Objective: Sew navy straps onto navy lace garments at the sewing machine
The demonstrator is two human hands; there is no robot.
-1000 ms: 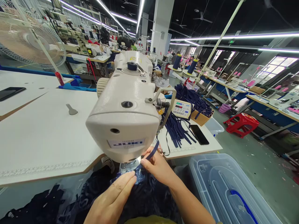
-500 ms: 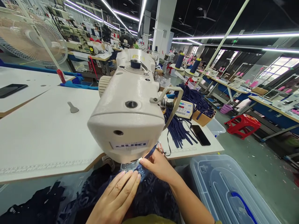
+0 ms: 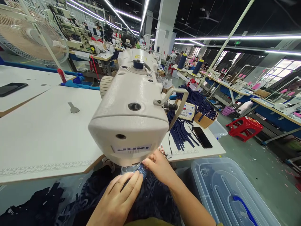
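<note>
Navy patterned fabric hangs from the sewing machine over my lap, with a light-lit patch right below the machine head. My left hand is at the near-left side of that patch, its fingers bent and closed on the fabric; its thumb is hidden. To the right, my right hand pinches the fabric's edge between thumb and fingers, close under the head. The needle and presser foot are hidden behind the machine head.
A white worktable holds a flat metal piece. To the right lie navy straps, a phone and a control panel. A lidded plastic bin stands at my right. Dark fabric pieces lie lower left.
My left hand's fingers have bent from lying flatter, and the index finger is more arched. The navy strip that rose beside my right hand no longer shows. The view has shifted slightly.
</note>
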